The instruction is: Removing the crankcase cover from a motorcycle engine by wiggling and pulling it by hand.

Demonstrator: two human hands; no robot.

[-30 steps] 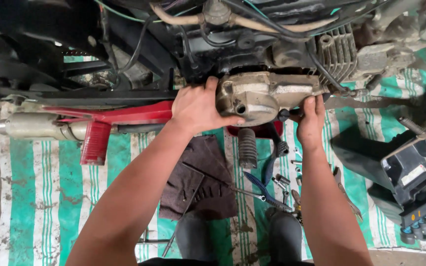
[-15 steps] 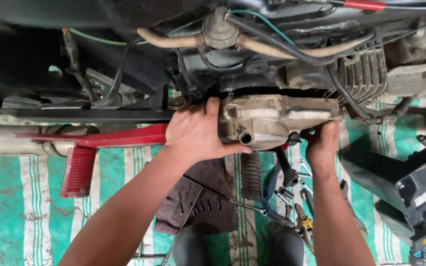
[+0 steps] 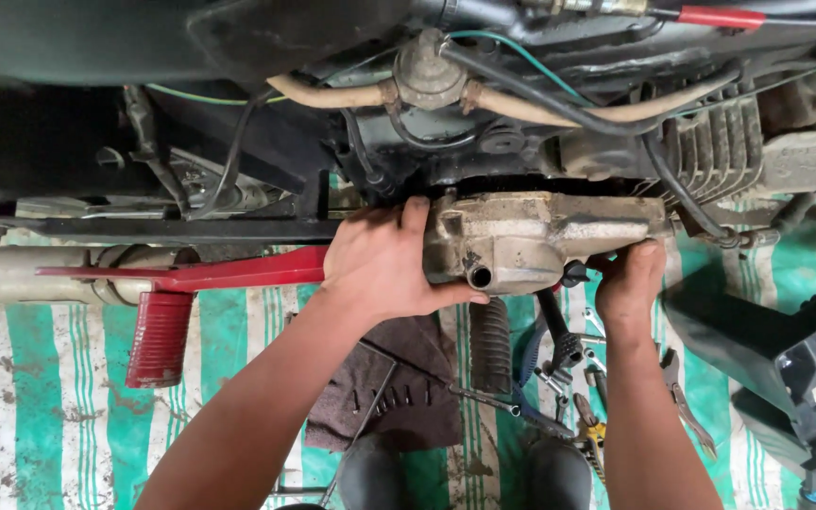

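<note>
A dirty grey metal engine side cover (image 3: pixel 531 241) sits against the side of a motorcycle engine (image 3: pixel 484 142). My left hand (image 3: pixel 384 264) grips the cover's left end, thumb curled under it near a round opening. My right hand (image 3: pixel 630 279) holds the cover's lower right edge, fingers hooked under it. Both forearms reach up from the bottom of the view.
A red footrest bar (image 3: pixel 200 283) and a chrome exhaust pipe (image 3: pixel 21 274) lie to the left. A dark cloth with several bolts (image 3: pixel 394 387), a black rubber footpeg (image 3: pixel 490 345) and pliers and wrenches (image 3: pixel 587 397) lie on a green-and-white striped mat (image 3: pixel 68 397). A black plastic part (image 3: pixel 805 378) sits at the right.
The view has moved closer and shifted down, so the engine and cover now sit lower in the picture. Both hands keep the same hold on the cover.
</note>
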